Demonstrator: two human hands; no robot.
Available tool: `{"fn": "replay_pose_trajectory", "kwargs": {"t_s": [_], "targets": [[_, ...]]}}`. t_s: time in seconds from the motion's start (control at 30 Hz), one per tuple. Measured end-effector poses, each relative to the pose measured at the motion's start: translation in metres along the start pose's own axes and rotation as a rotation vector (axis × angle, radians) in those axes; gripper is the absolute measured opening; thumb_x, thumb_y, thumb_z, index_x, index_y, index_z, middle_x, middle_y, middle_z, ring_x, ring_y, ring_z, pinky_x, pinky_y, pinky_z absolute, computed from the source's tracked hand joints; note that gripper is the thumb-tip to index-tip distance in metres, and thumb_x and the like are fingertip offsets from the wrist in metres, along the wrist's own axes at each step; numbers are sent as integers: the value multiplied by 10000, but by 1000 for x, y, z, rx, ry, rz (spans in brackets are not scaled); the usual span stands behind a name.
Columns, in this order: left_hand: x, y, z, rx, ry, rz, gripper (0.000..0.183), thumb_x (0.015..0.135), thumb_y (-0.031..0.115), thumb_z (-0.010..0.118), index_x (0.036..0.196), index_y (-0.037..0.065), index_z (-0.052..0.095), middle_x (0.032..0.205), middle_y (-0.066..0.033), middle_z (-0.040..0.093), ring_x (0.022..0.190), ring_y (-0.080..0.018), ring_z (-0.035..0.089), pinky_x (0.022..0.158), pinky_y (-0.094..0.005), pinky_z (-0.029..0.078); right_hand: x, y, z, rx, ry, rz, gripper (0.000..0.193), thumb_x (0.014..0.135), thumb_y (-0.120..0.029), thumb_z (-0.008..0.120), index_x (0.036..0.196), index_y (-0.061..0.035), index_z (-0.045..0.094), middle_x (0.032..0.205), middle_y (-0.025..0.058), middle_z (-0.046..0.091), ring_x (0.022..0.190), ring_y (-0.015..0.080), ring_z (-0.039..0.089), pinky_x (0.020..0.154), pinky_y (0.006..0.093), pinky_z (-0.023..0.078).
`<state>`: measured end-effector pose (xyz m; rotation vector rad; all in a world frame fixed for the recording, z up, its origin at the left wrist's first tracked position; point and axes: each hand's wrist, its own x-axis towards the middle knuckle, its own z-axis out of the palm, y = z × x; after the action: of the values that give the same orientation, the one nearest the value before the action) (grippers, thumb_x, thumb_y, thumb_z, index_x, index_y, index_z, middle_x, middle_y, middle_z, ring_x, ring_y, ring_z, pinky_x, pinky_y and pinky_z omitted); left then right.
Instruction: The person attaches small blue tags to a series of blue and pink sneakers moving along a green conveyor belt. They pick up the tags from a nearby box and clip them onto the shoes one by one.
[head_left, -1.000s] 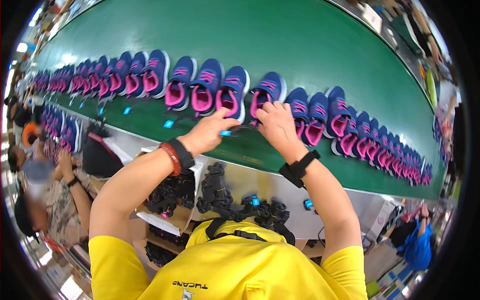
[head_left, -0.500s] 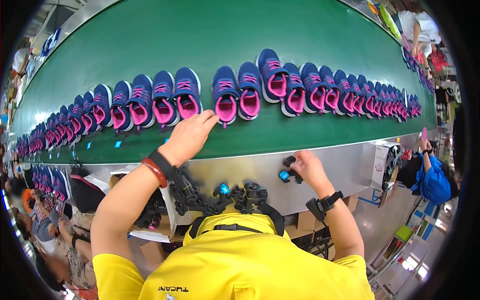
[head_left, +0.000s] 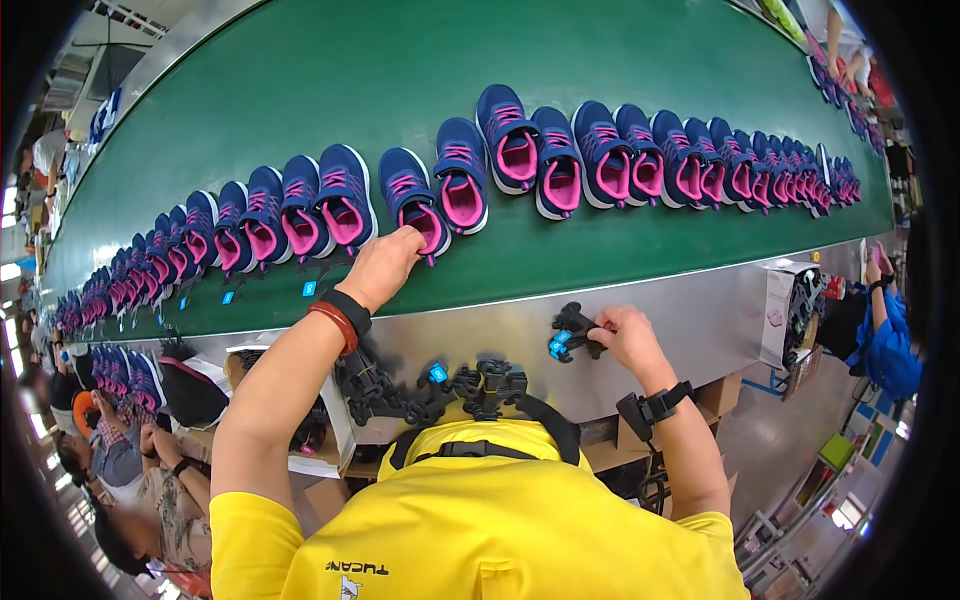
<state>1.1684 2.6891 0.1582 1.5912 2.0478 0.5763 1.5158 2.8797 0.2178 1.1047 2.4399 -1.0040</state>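
My left hand (head_left: 385, 268) is at the heel of a navy sneaker with pink laces and lining (head_left: 404, 182), fingertips closed on its heel edge. That sneaker stands slightly turned on the green belt, beside another navy sneaker (head_left: 461, 165). Over the metal ledge, my right hand (head_left: 625, 338) pinches black plastic hangers with blue tags (head_left: 572, 328). More black hangers (head_left: 490, 385) lie in a heap on the ledge close to my chest, one bearing a blue tag (head_left: 438, 373).
Matching sneakers (head_left: 265, 212) run in a long row along the green belt (head_left: 380, 60), left and right. Black hangers with blue tags (head_left: 309, 288) poke out below some left ones. A white box of black parts (head_left: 790, 310) stands right. Other people work at both sides.
My left fingers have come onto the sneaker's heel, and that sneaker now sits more turned. The hangers in my right hand show more fully. The row appears shifted in view.
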Motion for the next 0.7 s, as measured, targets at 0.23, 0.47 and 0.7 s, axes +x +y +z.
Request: {"fn": "replay_pose_trajectory", "kwargs": {"t_s": [0.23, 0.47, 0.7], "targets": [[0, 0, 3, -25, 41, -1, 122, 811, 66, 614, 928, 58, 582, 920, -112, 587, 794, -362, 612, 682, -458, 496, 51, -101, 34, 808, -371, 83, 153, 964, -111, 493, 1088, -35, 445, 766, 65, 627, 626, 127, 615, 581, 276, 512], [1, 0, 6, -36, 36, -23, 115, 820, 82, 609, 924, 59, 567, 909, -116, 582, 785, -364, 610, 672, -459, 493, 72, -136, 112, 1050, -302, 114, 181, 987, -128, 435, 1103, 5, 476, 759, 67, 616, 589, 127, 611, 524, 261, 489], [5, -1, -1, -37, -4, -7, 157, 794, 54, 632, 929, 55, 552, 906, -116, 588, 812, -360, 607, 669, -439, 499, 58, -151, 127, 1175, -222, 112, 181, 1012, -136, 392, 1105, 2, 461, 779, 69, 598, 613, 133, 614, 540, 254, 499]]}}
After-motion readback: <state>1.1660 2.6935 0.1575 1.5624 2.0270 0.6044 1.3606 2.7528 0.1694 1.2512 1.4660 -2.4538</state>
